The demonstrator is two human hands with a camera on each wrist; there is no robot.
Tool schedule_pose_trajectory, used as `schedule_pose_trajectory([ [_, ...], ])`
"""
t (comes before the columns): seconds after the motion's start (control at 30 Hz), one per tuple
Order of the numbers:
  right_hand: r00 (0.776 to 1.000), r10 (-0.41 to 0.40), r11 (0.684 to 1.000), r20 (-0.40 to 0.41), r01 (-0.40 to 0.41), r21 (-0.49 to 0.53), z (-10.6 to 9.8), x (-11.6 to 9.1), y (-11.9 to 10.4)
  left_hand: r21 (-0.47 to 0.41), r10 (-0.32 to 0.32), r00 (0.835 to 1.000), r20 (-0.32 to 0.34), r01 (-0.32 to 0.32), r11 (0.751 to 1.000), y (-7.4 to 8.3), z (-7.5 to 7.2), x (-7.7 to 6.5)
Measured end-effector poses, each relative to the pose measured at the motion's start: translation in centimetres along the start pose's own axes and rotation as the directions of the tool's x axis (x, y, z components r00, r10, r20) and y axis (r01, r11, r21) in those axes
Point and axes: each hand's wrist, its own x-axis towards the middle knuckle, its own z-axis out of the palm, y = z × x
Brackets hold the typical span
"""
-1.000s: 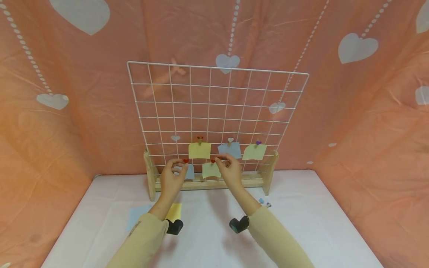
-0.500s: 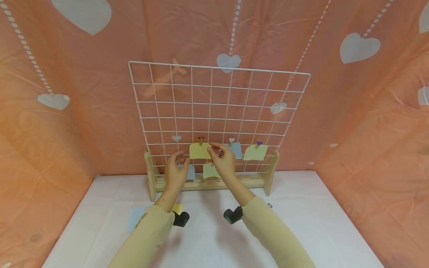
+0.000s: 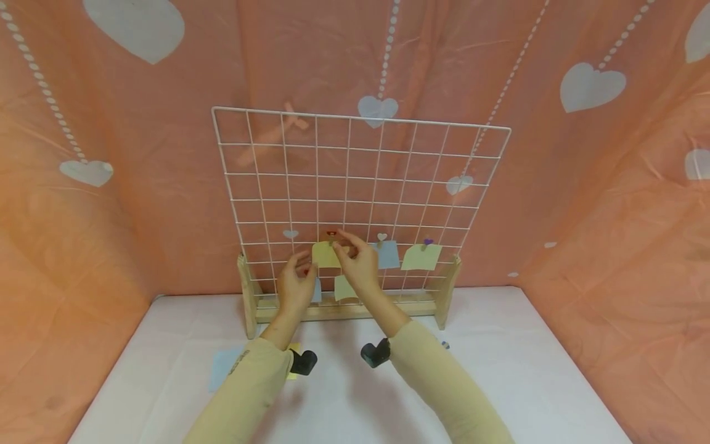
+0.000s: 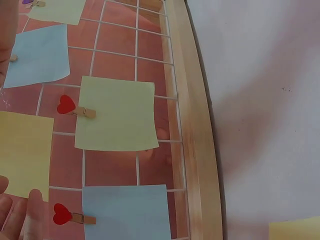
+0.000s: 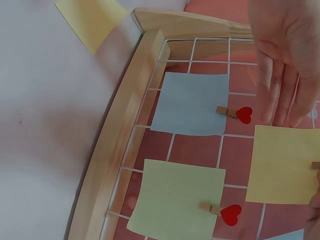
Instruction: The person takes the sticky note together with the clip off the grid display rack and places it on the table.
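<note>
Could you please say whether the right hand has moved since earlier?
Yes: against the wire grid, the right hand moved left and up, toward the yellow note.

Diffuse light brightened the head view, blurry-edged shadows fell across the white counter (image 3: 527, 382), and both wrist views looked dimmer and greyer.

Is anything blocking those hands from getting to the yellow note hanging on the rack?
Nothing visible is. The right hand is at the yellow note, close to its clip, and the left hand is by its left edge. The lower blue note and green note hang below, not in between.
</note>
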Motion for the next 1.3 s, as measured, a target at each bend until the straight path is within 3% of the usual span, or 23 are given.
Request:
schedule_pose_trajectory([
  [0.27, 1.000, -0.022, 0.998, -0.015, 0.022, -0.055, 0.3, 0.5, 0.1, 0.041, -0.017, 1.000, -0.003, 0.017, 0.999, 0.4, 0.0, 0.0],
  [0.57, 0.999, 0.031, 0.996, 0.017, -0.029, -0.087, 0.6, 0.3, -0.1, 0.103, -0.055, 0.998, -0.010, 0.056, 0.993, 0.2, 0.1, 0.0],
  [0.8, 0.999, -0.034, 0.989, 0.041, 0.039, -0.140, 0.7, 0.3, -0.6, 0.094, -0.025, 0.998, -0.049, 0.030, 0.995, 0.4, 0.3, 0.0],
  [1.1, 0.996, -0.075, 0.995, 0.054, 0.078, -0.058, 0.3, 0.4, -0.3, 0.074, -0.009, 0.999, -0.047, 0.013, 0.997, 0.4, 0.1, -0.3],
  [1.3, 0.999, -0.006, 1.000, 0.051, 0.005, 0.025, -0.5, -0.3, 0.3, 0.073, -0.039, 0.999, 0.022, 0.037, 0.997, -0.3, -0.6, -1.2],
])
